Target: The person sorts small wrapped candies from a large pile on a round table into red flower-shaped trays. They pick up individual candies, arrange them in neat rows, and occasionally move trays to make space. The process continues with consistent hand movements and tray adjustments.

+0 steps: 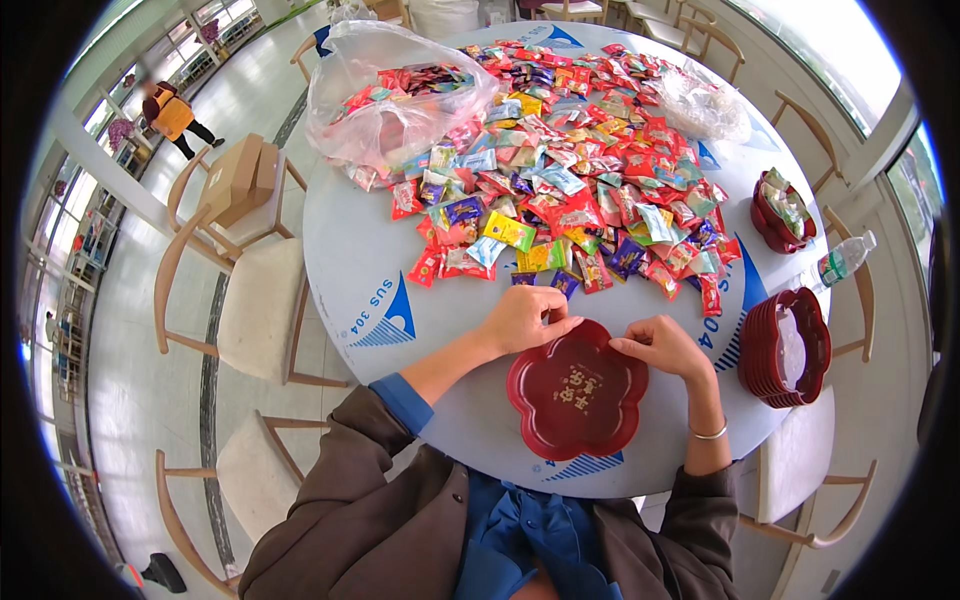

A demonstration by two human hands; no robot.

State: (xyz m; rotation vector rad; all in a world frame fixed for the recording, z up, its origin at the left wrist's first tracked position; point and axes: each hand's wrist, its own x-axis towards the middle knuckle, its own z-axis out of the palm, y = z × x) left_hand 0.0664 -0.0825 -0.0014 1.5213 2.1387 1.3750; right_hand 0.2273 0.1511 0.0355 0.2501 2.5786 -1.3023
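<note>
A dark red, flower-shaped plastic tray (577, 394) with gold writing on its floor lies before me on the round table (465, 405). At its far rim, my left hand (521, 321) has its thumb on the edge and its fingers curled just beyond. My right hand (664, 346) pinches the rim at the far right, thumb over the lip. No sweets lie in this tray. Just past my hands spreads a large heap of wrapped sweets (577, 214), in red, yellow, purple and pale blue wrappers.
Right of me stand a stack of red trays (757, 352), a plastic bottle (847, 259) and a filled red tray (772, 236). A clear plastic bag (405, 120) and crumpled plastic (705, 109) lie farther back. Chairs (259, 311), a cardboard box (236, 184) and a person (172, 112) are beyond.
</note>
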